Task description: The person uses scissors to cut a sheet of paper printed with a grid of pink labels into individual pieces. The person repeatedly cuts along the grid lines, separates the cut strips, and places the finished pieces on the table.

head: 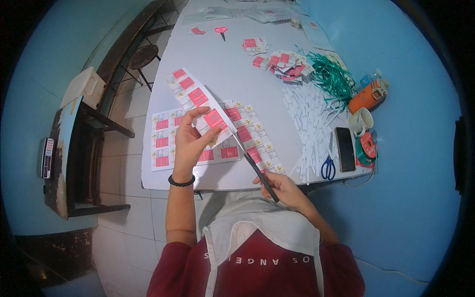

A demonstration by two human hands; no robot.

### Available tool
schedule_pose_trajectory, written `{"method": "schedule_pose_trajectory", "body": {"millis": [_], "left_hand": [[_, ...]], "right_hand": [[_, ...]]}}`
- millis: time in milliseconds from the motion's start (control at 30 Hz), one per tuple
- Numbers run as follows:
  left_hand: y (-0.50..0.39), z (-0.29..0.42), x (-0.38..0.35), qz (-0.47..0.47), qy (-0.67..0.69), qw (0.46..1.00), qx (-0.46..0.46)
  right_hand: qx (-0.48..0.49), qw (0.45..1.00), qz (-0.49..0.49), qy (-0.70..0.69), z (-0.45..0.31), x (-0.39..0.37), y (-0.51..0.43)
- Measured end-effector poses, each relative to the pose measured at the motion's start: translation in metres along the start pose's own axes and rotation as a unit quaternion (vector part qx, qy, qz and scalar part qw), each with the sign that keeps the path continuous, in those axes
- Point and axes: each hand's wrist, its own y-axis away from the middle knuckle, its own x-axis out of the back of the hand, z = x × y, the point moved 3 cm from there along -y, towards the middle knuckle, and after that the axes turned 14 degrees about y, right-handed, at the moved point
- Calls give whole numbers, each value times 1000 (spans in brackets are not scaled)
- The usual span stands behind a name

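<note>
My left hand (195, 135) pinches a strip of printed pink-and-white paper labels (198, 97) between thumb and fingers, lifted above the table. In my right hand (284, 187) is a pair of black-handled scissors (256, 165). Its blades meet the strip's near right corner. Beneath the strip lie printed label sheets (162, 143), partly covered by my left hand. Another label strip or sheet (267, 146) lies slantwise under the scissors, near the table's front edge.
Cut labels (291, 65), green ribbon (332, 80) and white paper strips (310, 122) lie to the right. Beyond are an orange bottle (367, 97), a mug (360, 119), a phone (345, 149), blue-handled scissors (328, 167) and a ribbon spool (365, 148). Pink-handled scissors (220, 31) lie far back.
</note>
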Motion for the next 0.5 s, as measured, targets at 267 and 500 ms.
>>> {"method": "schedule_pose_trajectory", "body": {"millis": [267, 500], "left_hand": [[-1, 2, -14, -28, 26, 998, 47], [0, 3, -18, -29, 34, 998, 43]], "right_hand": [[25, 999, 1, -29, -5, 0, -5], [7, 1000, 6, -28, -5, -1, -4]]}}
